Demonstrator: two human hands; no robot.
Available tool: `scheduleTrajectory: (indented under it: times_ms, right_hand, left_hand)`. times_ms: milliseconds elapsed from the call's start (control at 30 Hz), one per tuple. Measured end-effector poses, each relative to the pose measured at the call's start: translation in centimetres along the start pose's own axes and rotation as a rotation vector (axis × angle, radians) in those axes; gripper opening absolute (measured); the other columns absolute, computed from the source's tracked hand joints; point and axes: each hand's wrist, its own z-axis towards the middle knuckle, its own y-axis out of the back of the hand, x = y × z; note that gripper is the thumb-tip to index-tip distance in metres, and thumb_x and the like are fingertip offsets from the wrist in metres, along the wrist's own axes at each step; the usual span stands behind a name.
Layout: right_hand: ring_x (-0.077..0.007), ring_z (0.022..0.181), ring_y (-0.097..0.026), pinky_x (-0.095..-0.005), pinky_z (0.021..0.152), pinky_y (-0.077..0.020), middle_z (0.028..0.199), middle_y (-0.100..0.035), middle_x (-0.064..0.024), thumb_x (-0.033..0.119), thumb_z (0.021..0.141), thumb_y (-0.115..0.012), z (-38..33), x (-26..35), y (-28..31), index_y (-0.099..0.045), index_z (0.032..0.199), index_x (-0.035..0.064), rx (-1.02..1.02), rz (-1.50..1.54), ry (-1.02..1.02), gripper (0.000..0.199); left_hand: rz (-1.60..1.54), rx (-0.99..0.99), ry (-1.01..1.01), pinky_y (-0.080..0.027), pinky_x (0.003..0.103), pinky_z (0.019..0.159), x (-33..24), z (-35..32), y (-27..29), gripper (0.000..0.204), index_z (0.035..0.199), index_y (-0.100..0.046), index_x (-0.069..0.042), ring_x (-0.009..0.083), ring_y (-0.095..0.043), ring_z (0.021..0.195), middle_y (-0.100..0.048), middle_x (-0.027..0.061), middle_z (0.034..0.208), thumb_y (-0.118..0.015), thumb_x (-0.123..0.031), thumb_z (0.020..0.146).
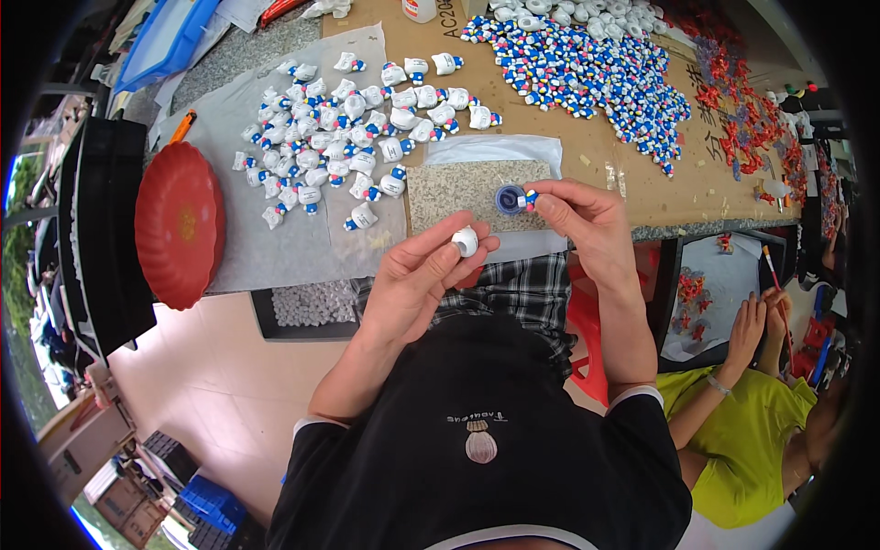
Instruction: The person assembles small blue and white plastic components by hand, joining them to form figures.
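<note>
Between the fingertips of my left hand (411,280) is a small white rounded figurine head (466,242), held in front of my body. My right hand (587,225) pinches a tiny blue figurine body (530,199) with coloured spots. That piece is at the rim of a small round dark-blue cup (506,203), and whether it touches the cup I cannot tell. Under the cup lies a speckled stone slab (445,194) on white sheeting. Left of the slab, many white figurines with blue bodies (339,137) are spread over pale paper.
Loose blue bodies (591,78) cover the cardboard at the back right, with white heads (596,13) behind them. A red scalloped dish (180,229) sits at the left edge. To the right, a co-worker in a yellow-green top (747,440) holds a brush near red pieces.
</note>
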Motion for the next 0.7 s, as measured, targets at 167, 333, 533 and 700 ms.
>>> scheduleTrajectory:
  times_ms: [167,333,533,700]
  right_hand:
    - [-0.0103,0.086,-0.06,-0.0224,0.075,-0.0478,0.093,-0.066,-0.007,0.005,0.085,-0.062,-1.1,-0.5,-0.9,-0.065,0.101,-0.0031,0.093,0.207,-0.064,0.019]
    - [-0.0094,0.085,-0.06,-0.0223,0.073,-0.0482,0.092,-0.065,-0.0062,0.006,0.084,-0.063,-1.3,-0.7,-2.2,-0.065,0.1,-0.0028,0.119,0.185,-0.058,0.018]
    - [-0.0084,0.078,-0.059,-0.0205,0.067,-0.0477,0.086,-0.065,-0.0066,0.004,0.082,-0.064,-1.8,-1.3,-3.0,-0.066,0.097,-0.003,0.032,-0.1,0.068,0.016]
    - [-0.0088,0.076,-0.059,-0.0204,0.066,-0.0478,0.086,-0.065,-0.0076,0.0,0.081,-0.064,-2.3,-2.0,-4.0,-0.067,0.095,-0.0028,-0.026,-0.007,0.127,0.015]
  left_hand:
    - [0.115,0.055,-0.12,-0.05,0.028,0.081,1.3,1.3,1.5,0.04,0.121,-0.052,-0.002,0.0186,-0.06,0.093,-0.061,0.012,0.108,-0.062,-0.005,0.083]
    - [0.099,0.017,-0.184,-0.051,0.025,0.076,1.8,1.7,1.0,0.028,0.106,-0.058,-0.001,0.0151,-0.061,0.09,-0.062,0.0093,0.1,-0.065,0.001,0.079]
    - [0.281,0.046,-0.375,-0.051,0.022,0.059,2.0,1.5,0.6,0.029,0.102,-0.057,0.002,0.0132,-0.062,0.077,-0.062,0.0109,0.095,-0.067,0.008,0.075]
    - [0.349,0.05,-0.442,-0.051,0.022,0.057,2.0,1.5,0.3,0.027,0.1,-0.058,0.002,0.0139,-0.062,0.08,-0.061,0.0109,0.094,-0.068,0.007,0.075]
